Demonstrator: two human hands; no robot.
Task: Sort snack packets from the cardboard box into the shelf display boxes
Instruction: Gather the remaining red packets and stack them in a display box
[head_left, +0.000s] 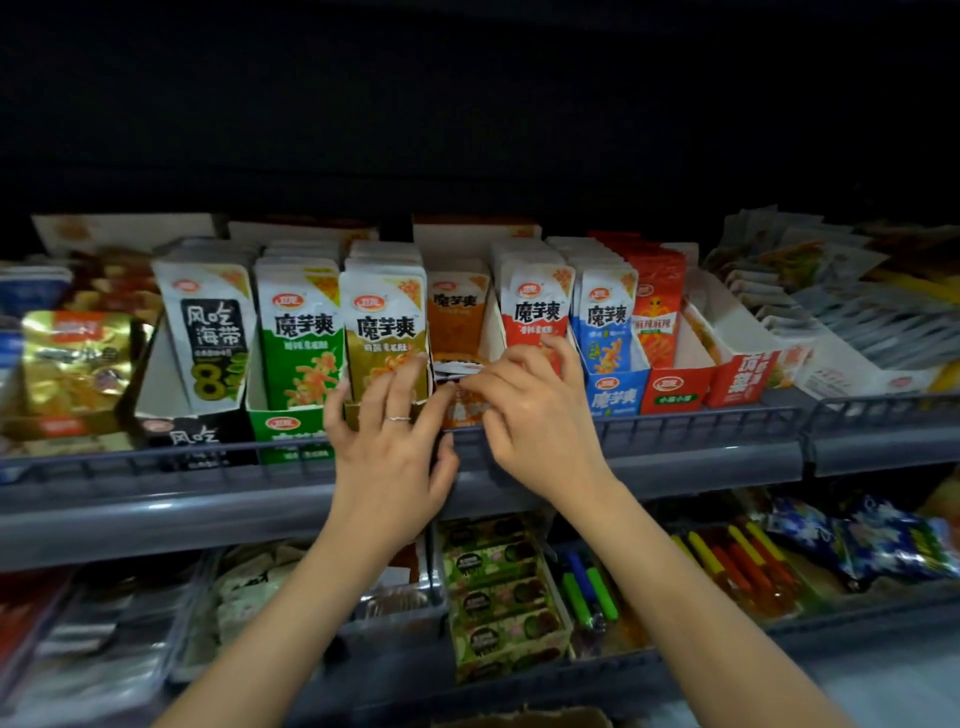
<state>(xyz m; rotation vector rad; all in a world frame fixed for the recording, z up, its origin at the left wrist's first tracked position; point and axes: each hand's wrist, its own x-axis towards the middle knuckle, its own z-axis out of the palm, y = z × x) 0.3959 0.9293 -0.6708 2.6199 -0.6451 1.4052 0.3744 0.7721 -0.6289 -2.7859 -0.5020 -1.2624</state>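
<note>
Snack packet in right hand, left hand alongside, 魔芋爽 labels

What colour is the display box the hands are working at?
Orange; the display box front shows it best in the head view.

Orange display box, partly filled
An upright orange packet stands beyond both hands; a flat packet lies between the fingertips of the left hand and right hand.

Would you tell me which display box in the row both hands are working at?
The orange box, between the gold packets and the red packets: the left hand and right hand meet at its front.
</note>
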